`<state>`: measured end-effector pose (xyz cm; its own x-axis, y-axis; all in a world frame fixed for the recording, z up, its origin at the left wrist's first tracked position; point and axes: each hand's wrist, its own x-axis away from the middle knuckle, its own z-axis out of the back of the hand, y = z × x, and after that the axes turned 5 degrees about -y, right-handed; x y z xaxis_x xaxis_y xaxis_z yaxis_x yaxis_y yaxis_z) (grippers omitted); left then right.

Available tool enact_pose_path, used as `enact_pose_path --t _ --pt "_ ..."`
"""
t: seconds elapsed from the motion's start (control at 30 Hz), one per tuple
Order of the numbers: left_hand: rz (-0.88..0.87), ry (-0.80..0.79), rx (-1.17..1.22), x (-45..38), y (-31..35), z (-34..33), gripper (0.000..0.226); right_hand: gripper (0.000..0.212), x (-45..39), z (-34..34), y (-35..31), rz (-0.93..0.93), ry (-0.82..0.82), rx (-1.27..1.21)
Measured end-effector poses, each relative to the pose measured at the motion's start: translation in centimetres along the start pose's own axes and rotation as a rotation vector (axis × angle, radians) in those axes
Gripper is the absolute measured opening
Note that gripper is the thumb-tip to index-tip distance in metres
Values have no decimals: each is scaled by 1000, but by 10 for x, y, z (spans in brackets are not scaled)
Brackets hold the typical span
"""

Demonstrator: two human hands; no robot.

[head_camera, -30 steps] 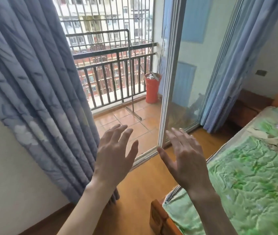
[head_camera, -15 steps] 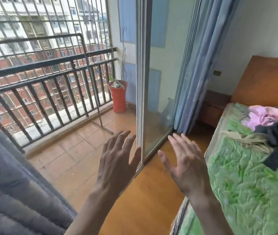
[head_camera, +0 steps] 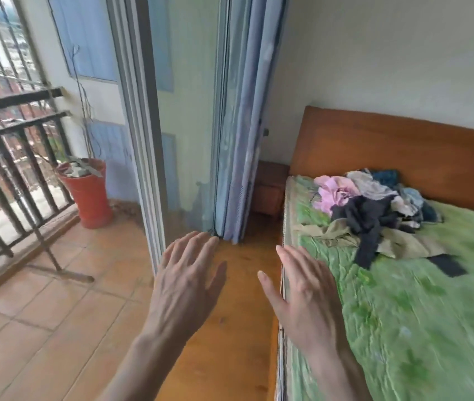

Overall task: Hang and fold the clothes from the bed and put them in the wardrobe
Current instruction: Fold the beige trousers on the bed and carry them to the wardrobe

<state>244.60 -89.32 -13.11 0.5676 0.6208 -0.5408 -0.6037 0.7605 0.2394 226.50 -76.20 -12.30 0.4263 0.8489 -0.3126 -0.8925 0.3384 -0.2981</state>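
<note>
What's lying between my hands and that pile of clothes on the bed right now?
Nothing visible blocks them. Only bare green bedspread lies between the right hand and the pile of clothes near the headboard. Both hands, the left hand too, are open and hold nothing.

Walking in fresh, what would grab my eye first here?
Two open hands, left hand and right hand, held out empty in the foreground. Beyond them, a jumbled pile of clothes lies near the headboard on the green bedspread; a red pot stands on the balcony, left.
</note>
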Motion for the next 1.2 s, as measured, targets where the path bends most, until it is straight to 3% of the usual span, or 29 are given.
enact_pose_path --t 0.47,0.77,1.2 --pt "-186 -115 129 -185 -32 -137 45 74 -144 -55 84 -292 18 -20" --pt "-284 -142 175 -340 -20 -238 41 63 -292 -55 164 -413 69 -28" --pt "-418 -237 357 -503 -3 -407 38 63 -422 -105 285 -628 135 78"
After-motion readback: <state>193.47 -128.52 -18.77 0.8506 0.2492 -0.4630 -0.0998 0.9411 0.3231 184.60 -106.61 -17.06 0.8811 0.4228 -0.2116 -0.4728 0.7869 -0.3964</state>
